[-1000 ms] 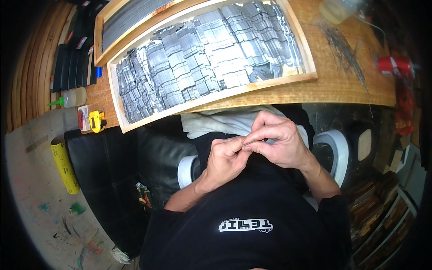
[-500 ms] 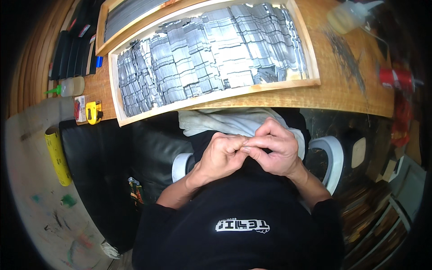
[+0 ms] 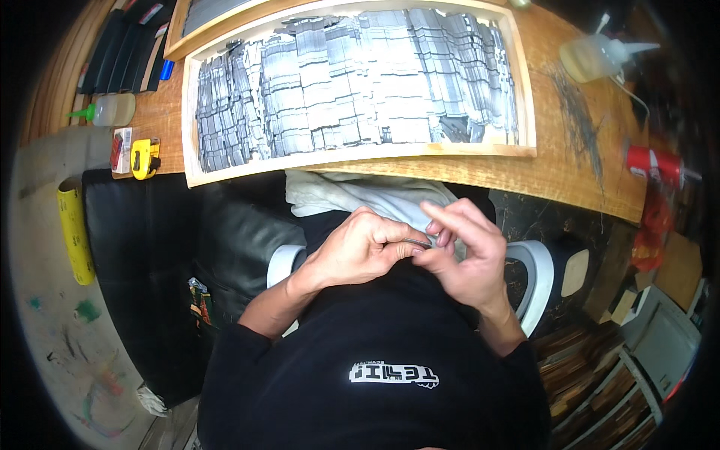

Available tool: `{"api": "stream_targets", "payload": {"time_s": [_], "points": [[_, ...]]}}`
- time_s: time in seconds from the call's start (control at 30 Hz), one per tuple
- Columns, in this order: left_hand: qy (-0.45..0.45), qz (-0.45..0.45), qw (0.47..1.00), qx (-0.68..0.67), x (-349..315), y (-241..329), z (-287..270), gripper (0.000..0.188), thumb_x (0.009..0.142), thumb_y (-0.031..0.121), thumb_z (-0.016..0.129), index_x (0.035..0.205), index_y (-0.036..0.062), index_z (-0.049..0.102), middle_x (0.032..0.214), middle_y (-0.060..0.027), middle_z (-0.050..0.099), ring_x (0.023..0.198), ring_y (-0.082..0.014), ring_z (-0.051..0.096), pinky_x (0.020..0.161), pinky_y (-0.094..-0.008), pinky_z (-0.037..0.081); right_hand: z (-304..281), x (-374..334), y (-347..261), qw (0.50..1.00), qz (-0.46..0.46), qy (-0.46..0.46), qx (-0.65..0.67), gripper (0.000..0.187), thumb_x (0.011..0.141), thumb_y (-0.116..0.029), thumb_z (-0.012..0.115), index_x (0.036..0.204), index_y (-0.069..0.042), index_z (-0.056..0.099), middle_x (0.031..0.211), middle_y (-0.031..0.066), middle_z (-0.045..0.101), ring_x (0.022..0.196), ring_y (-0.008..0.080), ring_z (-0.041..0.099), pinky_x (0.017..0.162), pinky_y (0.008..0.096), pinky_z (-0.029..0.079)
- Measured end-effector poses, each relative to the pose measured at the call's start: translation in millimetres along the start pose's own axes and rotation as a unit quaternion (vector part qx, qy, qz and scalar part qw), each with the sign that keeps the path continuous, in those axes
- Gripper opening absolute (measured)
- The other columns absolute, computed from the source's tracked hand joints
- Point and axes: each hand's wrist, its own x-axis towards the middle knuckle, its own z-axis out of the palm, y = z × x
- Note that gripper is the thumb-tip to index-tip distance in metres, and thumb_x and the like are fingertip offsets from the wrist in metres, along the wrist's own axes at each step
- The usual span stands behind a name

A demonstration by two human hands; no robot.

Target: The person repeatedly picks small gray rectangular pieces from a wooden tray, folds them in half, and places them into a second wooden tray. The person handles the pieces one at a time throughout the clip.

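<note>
My left hand [image 3: 361, 247] is closed, pinching a thin dark strip [image 3: 420, 242] between thumb and forefinger. Most of that strip is covered by the fingers, so its full shape does not show. Close by, my right hand [image 3: 474, 259] has its fingers apart, the forefinger raised and the thumb beside the strip's end; whether the thumb touches it I cannot tell. Both hands are over my lap, near a pale cloth [image 3: 330, 196]. Beyond them on the wooden table [image 3: 480, 171], a shallow wooden tray [image 3: 360, 156] holds many thin grey and black strips laid in rows.
A second wooden tray [image 3: 182, 36] stands behind the first. At the left are a yellow tape measure [image 3: 144, 159], a small box [image 3: 122, 148] and a green-tipped bottle [image 3: 114, 110]. A squeeze bottle [image 3: 592, 58] and a red can [image 3: 654, 165] sit at the right. Chair armrests flank me.
My right hand's fingers have spread and drawn back from the left hand. The dark strip in my left hand now shows. The view has shifted slightly.
</note>
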Motion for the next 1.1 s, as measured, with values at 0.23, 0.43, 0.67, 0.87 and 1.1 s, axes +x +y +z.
{"api": "stream_targets", "payload": {"time_s": [0.23, 0.43, 0.67, 0.87, 1.1], "points": [[0.013, 0.001, 0.999, 0.031, -1, 2, -1, 0.003, 0.090, 0.003, 0.071, 0.090, 0.0007, 0.072, 0.066, -0.0208, 0.055, 0.050, -0.0303, 0.051, 0.051, -0.0387, 0.041, 22, -11, 15, 0.999, -0.027, 0.042, 0.003, 0.023, 0.081, 0.003, 0.087, 0.103, -0.002, 0.080, 0.086, 0.0032, 0.065, 0.067, 0.0069, 0.057, 0.055, 0.0228, 0.043], [0.019, 0.009, 0.999, 0.025, -2, 1, -2, 0.003, 0.090, 0.003, 0.072, 0.091, 0.0003, 0.071, 0.065, -0.0203, 0.055, 0.052, -0.0343, 0.052, 0.051, -0.0390, 0.041, 20, -9, 16, 1.000, -0.010, 0.027, 0.013, 0.020, 0.080, 0.002, 0.087, 0.099, -0.002, 0.081, 0.084, 0.0032, 0.065, 0.069, 0.0087, 0.059, 0.058, 0.0235, 0.045], [0.036, 0.028, 0.999, 0.025, -5, -2, 1, 0.007, 0.090, 0.004, 0.074, 0.088, -0.0010, 0.070, 0.070, -0.0209, 0.059, 0.057, -0.0384, 0.059, 0.053, -0.0410, 0.045, 16, -10, 18, 1.000, 0.004, 0.011, 0.027, 0.019, 0.080, 0.001, 0.088, 0.097, -0.002, 0.080, 0.085, 0.0044, 0.067, 0.073, 0.0126, 0.063, 0.062, 0.0257, 0.049], [0.041, 0.048, 0.995, 0.073, -7, -8, 2, 0.008, 0.088, 0.003, 0.075, 0.088, -0.0010, 0.069, 0.071, -0.0204, 0.062, 0.063, -0.0395, 0.064, 0.054, -0.0404, 0.047, 19, -9, 18, 1.000, -0.007, 0.009, 0.023, 0.021, 0.080, -0.001, 0.089, 0.099, -0.003, 0.081, 0.086, 0.0043, 0.067, 0.074, 0.0127, 0.063, 0.062, 0.0257, 0.048], [0.054, 0.054, 0.995, 0.058, -9, -6, 3, 0.007, 0.086, 0.001, 0.074, 0.087, -0.0022, 0.068, 0.072, -0.0209, 0.062, 0.063, -0.0402, 0.064, 0.054, -0.0402, 0.048, 19, -10, 22, 1.000, -0.028, 0.006, 0.010, 0.022, 0.079, -0.002, 0.089, 0.099, -0.004, 0.082, 0.086, 0.0040, 0.066, 0.074, 0.0124, 0.062, 0.062, 0.0255, 0.048]]}}
